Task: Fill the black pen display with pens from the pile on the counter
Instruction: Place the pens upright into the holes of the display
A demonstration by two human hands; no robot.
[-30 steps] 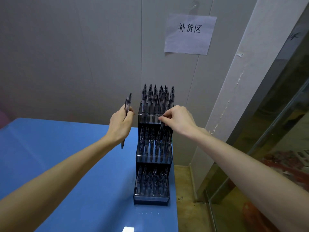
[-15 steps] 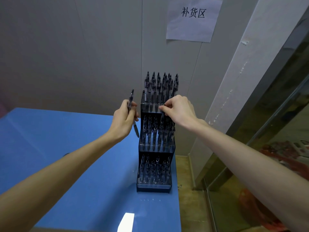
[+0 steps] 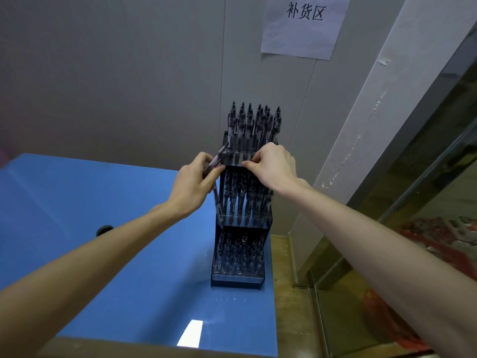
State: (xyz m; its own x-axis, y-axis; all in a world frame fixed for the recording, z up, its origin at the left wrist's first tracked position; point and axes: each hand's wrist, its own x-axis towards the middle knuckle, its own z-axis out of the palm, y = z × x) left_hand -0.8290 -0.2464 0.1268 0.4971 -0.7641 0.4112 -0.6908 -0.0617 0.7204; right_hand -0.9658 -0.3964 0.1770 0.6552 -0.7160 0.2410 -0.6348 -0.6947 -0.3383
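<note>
Left hand (image 3: 192,186) grips a pen (image 3: 215,161) beside the display (image 3: 242,223).

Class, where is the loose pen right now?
In the left hand, the pen sits just left of the display, by its top tier.

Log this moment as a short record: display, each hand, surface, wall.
display: black three-tier pen display upright on the blue counter, pens standing in every tier
left hand: left hand grips a pen tilted beside the display's top tier
right hand: right hand, fingertips pinching at the top tier's front edge; what they hold is hidden
wall: paper sign with printed characters
</note>
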